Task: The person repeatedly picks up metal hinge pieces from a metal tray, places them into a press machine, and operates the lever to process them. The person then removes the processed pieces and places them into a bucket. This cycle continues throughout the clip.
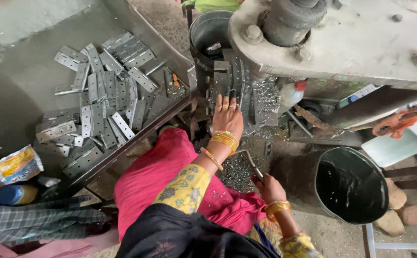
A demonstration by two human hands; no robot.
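Far left, a crinkled yellow-and-white snack packet [16, 164] and a blue-capped bottle [15, 194] lie near the frame's lower edge, w/ a folded grey checked cloth [36, 220] just below them. Next over, a slanted grey metal tray [17, 91] holds a loose heap of flat silver hinge plates [101, 100]; the pile stops short of the tray's raised right rim, and the tray's upper-left part is bare. Pink fabric [163, 167] over the person's lap fills the gap between tray edge and machine.

Centre: left hand [227, 117], gold bangles at wrist, reaches fwd, fingers together and extended, tips pressed onto a hinge plate at the die [232, 79] of the grey press machine [342, 38]. Room is tight there, w/ a steel cylinder [208, 31] just left and the press arm overhead.

Right hand [268, 187] sits lower, near the lap, fingers curled round the edge of a small metal scoop tray of shavings [239, 169].

Right of it, a round black bucket [352, 184] stands well apart from the hands; a white bottle w/ red cap [292, 93] lies under the machine body.
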